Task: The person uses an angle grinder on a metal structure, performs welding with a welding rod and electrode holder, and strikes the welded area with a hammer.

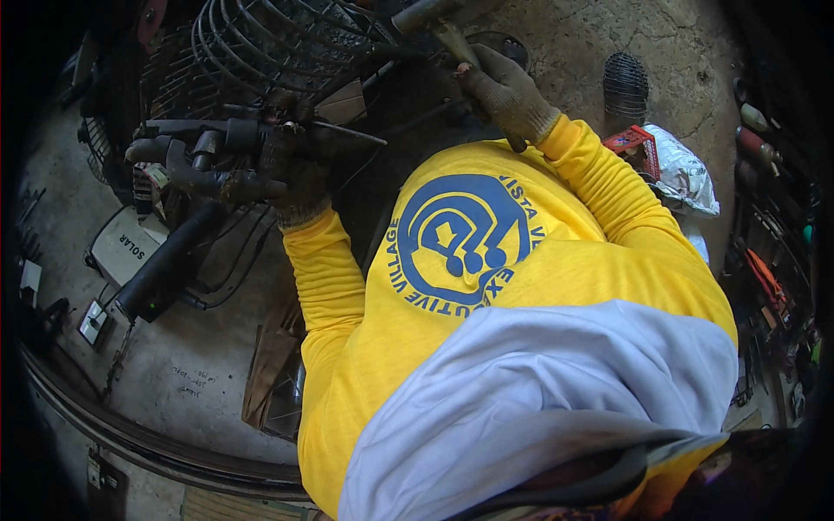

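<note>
My right hand [508,94], in a dirty knitted work glove, is closed around the handle of a hammer [453,42]. The hammer's metal head points up and left, and its handle end sticks out below my fist. To the left, my left hand [300,169], also gloved, is closed at a thin metal rod [352,133] beside a dark bench vise [213,156]. The rod juts out to the right of the fingers. Shadow hides how the rod meets the vise jaws. Behind both hands stands a curved cage of metal bars [248,43].
A black cylindrical tool [174,260] with a cable lies left of my arm, near an off-white box [122,247]. At right sit a red plastic basket [632,149], a white plastic bag [682,169] and a dark slipper [625,87]. Assorted tools [773,286] line the right edge.
</note>
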Available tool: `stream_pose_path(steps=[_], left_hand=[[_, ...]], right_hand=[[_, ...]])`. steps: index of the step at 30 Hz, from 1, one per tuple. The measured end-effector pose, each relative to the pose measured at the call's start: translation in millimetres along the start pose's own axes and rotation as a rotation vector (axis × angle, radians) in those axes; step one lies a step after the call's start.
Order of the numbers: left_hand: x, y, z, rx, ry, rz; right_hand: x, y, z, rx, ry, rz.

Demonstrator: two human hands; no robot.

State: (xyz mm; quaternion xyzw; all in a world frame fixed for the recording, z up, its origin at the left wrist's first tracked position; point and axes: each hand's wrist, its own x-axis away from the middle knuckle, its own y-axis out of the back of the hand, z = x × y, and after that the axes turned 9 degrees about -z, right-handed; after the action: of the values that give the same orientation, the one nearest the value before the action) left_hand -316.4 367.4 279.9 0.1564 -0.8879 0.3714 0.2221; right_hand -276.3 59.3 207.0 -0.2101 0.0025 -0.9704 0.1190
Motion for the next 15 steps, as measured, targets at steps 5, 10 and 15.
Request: stream_pose_path(steps=[5, 10, 15], left_hand=[[-5, 5, -3, -0.002, 0.031, 0.072], [4, -13, -5, 0.0, 0.039, 0.052], [7, -6, -2, 0.056, -0.02, 0.007]], right_hand=[[-1, 5, -11, 0.162, 0.183, -0.038], [-6, 5, -14, 0.234, 0.308, -0.063], [-12, 11, -26, 0.228, 0.515, -0.04]])
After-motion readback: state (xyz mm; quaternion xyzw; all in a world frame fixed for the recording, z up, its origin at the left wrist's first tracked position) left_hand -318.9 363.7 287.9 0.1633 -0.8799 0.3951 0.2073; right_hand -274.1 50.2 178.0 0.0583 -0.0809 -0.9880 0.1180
